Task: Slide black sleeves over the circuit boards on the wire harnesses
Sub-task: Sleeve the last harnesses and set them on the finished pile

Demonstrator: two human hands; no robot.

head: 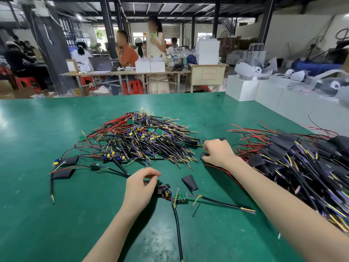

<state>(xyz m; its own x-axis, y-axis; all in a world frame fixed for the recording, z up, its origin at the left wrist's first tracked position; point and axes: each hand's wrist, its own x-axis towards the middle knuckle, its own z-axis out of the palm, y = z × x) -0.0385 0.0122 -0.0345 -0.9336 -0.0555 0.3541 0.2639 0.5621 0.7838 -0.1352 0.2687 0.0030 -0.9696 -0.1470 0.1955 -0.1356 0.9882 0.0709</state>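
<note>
Hands are apart on the worktop [47, 140]: your left hand [140, 186] pinches a harness [166, 191] with a bare board, your right hand [217, 153] pinches a sleeve [204, 155] beside the finished pile [294, 157]. Next, I think, bring that sleeve to the board and open its mouth.

a green table [56, 129] fills the foreground of a busy workshop. beyond its far edge, people sit and stand at a long bench [120, 72] holding a laptop [101, 63] and white boxes [150, 66]. red stools [28, 82] stand beneath it. a beige cabinet [207, 74] carries a tall white box [207, 52]. off the table's right edge, white cartons [243, 89] hold wrapped white devices [247, 69]. dark pillars [107, 25] support the roof.
</note>
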